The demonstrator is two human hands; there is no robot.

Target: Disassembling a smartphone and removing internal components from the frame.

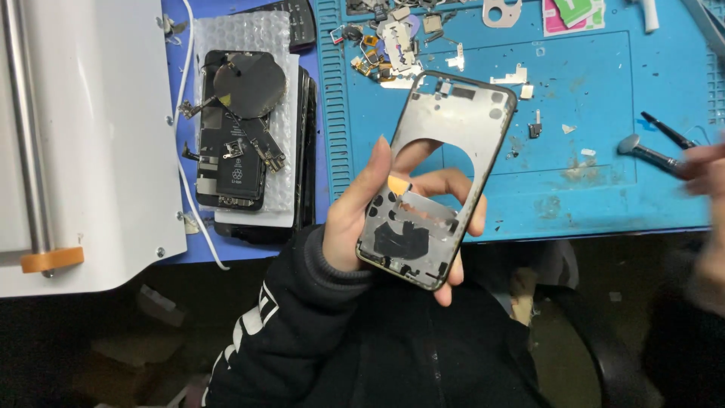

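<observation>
Left hand [362, 215], centre of frame, grips a stripped phone frame [445, 143], thumb along its left edge, fingers wrapped behind and showing through the large round hole in the back plate. Frame is tilted, top end toward upper right, held above the near edge of the blue work mat [589, 151].

Right hand [706, 181], far right edge, blurred; closed around a dark metal tool [649, 155] with a rounded head pointing left. Second thin dark tool [668, 130] just above it; cannot tell if the hand holds that one too.

Upper centre of mat: scatter of small metal parts and brackets [389, 45].

Left of mat: dismantled phone [234, 136] lying on bubble wrap [249, 34], round coil and battery exposed. White cable [185, 113] runs alongside. Far left: white machine [91, 136] with an orange band [51, 259] on its metal bar.
</observation>
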